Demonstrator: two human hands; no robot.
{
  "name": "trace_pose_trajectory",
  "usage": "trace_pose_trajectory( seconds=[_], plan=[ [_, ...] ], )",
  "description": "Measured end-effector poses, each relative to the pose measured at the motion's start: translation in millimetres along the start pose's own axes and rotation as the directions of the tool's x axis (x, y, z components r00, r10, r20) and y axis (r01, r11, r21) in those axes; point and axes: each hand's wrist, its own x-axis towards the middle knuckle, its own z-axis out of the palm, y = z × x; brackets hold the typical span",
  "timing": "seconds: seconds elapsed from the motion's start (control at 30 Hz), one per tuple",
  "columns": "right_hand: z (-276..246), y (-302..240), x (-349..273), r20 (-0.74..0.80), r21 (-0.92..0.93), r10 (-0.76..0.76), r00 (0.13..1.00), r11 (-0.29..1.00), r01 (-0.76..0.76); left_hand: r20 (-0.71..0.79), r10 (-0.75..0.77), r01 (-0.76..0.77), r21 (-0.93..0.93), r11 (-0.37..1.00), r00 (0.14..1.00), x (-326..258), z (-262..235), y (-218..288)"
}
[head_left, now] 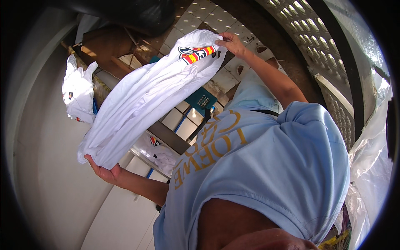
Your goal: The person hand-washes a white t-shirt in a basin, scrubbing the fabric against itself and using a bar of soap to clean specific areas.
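I hold a white T-shirt [146, 100] stretched out between both hands; it carries a red, yellow and dark blue print near its upper end. My left hand [103, 171] grips the bunched lower end from underneath, at the lower left. My right hand [230, 41] pinches the upper end beside the print, at the top centre. The cloth hangs loosely creased between them, above a tiled floor [208, 18]. My own light blue shirt fills the lower right of the view.
Another white garment [77, 93] with a small print lies at the left on a wooden frame. A further white printed piece [160, 152] lies below the held shirt. A teal box [202, 100] sits on the floor. A latticed wall [312, 33] and clear plastic sheeting [368, 166] stand at the right.
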Motion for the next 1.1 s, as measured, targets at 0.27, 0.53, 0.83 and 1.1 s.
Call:
trace_pose_trajectory(
  seconds=[0.27,0.53,0.83,1.1],
  plan=[
    [48.5,-10.3,-55.3,0.113,-0.181,-0.013,0.994,0.983,0.034,0.018,-0.159,0.159,-0.023,0.987,0.987,8.5,-11.9,-48.0],
    [51.8,-66.1,-57.7,0.301,-0.221,0.133,0.944,0.973,-0.066,0.011,-0.182,0.182,-0.035,0.983,0.983,20.6,-33.5,-58.1],
    [84.5,-75.7,-89.4,0.754,0.441,0.065,0.654,0.689,-0.576,-0.085,-0.165,0.164,-0.025,0.986,0.983,17.4,-47.1,-50.2],
    [71.5,-90.1,-36.5,0.296,0.63,0.127,0.947,0.719,-0.294,0.037,-0.29,0.292,-0.092,0.952,0.956,19.9,-60.4,-86.5]
  ],
)
